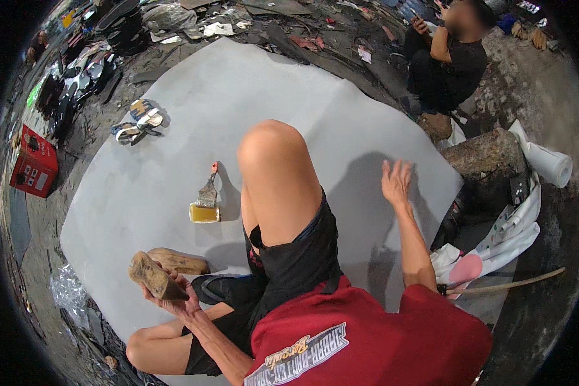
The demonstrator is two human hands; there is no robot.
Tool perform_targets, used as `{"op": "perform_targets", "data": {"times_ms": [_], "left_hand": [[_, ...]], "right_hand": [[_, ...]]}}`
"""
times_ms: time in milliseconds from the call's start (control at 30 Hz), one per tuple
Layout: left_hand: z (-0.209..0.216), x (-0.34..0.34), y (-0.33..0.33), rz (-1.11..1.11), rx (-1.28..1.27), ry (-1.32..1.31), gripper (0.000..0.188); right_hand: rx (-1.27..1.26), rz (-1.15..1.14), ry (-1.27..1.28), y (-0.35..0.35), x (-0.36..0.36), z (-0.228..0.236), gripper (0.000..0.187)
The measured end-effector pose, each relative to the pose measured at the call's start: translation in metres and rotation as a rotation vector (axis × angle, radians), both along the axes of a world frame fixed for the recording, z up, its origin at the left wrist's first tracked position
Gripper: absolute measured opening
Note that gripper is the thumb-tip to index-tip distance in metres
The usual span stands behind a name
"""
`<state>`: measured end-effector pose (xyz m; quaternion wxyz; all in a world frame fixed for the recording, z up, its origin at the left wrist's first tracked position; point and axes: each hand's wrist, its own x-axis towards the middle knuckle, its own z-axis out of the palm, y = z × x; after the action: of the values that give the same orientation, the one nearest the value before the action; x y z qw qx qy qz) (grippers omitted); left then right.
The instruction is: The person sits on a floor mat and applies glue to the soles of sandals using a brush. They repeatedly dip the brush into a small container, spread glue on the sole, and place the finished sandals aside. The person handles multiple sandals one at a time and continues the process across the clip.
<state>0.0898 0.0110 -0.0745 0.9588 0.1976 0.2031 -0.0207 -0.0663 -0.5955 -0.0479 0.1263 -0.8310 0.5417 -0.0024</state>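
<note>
My left hand (pixel 185 302) grips a worn wooden shoe last (pixel 153 273), holding it tilted above the sheet at the lower left. A second wooden shoe last (pixel 181 261) lies just behind it on the grey sheet (pixel 193 109). Over the right part of the sheet, my right hand (pixel 397 184) is open with fingers spread and nothing in it. Between my hands, left of my raised knee, a flat brush (pixel 208 193) with a red-tipped handle rests its bristles on a small container of yellow, glue-like stuff (pixel 204 214). Farther off lies a pair of strapped sandals (pixel 137 122).
A red box (pixel 34 162) stands beyond the sheet's left edge, near piled dark soles (pixel 122 29). At right are a wooden stump (pixel 486 156), a white roll (pixel 550 164) and a thin stick (pixel 514 283). Another person (pixel 447 58) crouches at the far right.
</note>
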Motion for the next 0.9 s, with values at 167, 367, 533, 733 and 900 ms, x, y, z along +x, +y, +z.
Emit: {"op": "perform_targets", "data": {"times_ms": [167,367,533,733,900], "left_hand": [[-0.007,-0.002,0.003,-0.004,-0.008,0.024,0.068],[0.011,-0.001,-0.014,0.078,0.216,0.138,0.066],[0.012,0.009,-0.019,0.119,0.001,0.054,0.067],[0.023,-0.018,-0.005,0.105,-0.001,-0.048,0.076],[0.073,-0.024,-0.033,-0.182,0.194,-0.175,0.076]], "right_hand": [[-0.361,0.137,0.410,0.017,-0.045,-0.109,0.085],[-0.096,0.387,0.321,0.098,-0.062,-0.142,0.085],[0.673,0.596,-0.260,0.159,-0.054,-0.067,0.081],[-0.209,0.465,-0.654,0.089,0.073,0.067,0.044],[1.094,0.604,-0.923,0.283,0.140,0.119,0.056]]}}
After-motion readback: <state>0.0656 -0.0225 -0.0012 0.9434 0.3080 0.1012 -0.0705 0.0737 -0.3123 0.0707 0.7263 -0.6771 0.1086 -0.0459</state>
